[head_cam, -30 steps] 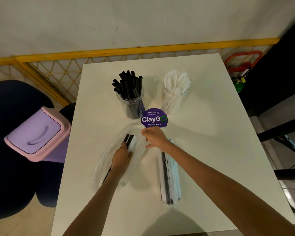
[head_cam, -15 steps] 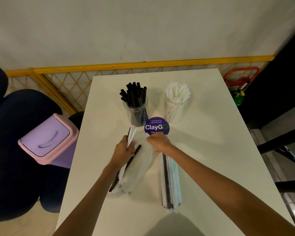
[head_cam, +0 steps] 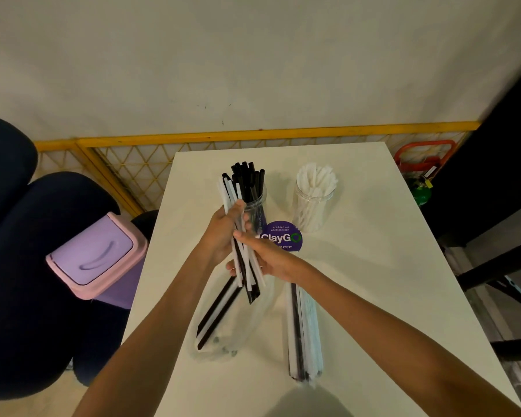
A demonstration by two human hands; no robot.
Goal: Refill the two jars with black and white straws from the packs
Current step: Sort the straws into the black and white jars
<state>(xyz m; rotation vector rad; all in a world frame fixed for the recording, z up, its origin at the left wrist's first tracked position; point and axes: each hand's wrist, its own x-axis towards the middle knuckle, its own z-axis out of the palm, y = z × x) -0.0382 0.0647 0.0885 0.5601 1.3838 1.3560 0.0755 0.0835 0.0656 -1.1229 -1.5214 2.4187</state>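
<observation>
Locating the bundle of straws [head_cam: 247, 267]: position? (Inspector)

Raised above the bench [head_cam: 373, 266], mixed black and white, tilted so its upper ends stand in front of the jar of black straws [head_cam: 257, 206]. (Observer)

State of the fingers [head_cam: 236, 206]? (Inspector)

The left hand [head_cam: 218, 236] is clenched round the upper half of the bundle. The right hand [head_cam: 272, 260] grasps the lower half, thumb across the top, fingers underneath. (Observer)

Jars? (Inspector)

Both upright at the far half of the bench. The jar of black straws is on the left; the jar of white straws [head_cam: 313, 206] is beside it on the right, apart. A round purple sticker [head_cam: 283, 239] reading "ClayGo" lies on the bench just in front of them, partly hidden by the right hand. (Observer)

Packs? (Inspector)

An open clear pack [head_cam: 223, 341] lies flat under the hands, with a few black and white straws inside. A second pack [head_cam: 303, 326], fuller, lies just to its right. (Observer)

Surroundings? (Inspector)

A purple bin [head_cam: 94, 254] with a pink frame sits left of the bench, beside a dark chair [head_cam: 27, 266]. A yellow lattice fence [head_cam: 133, 164] runs along the wall; a red trolley [head_cam: 421, 155] stands at the far right. (Observer)
</observation>
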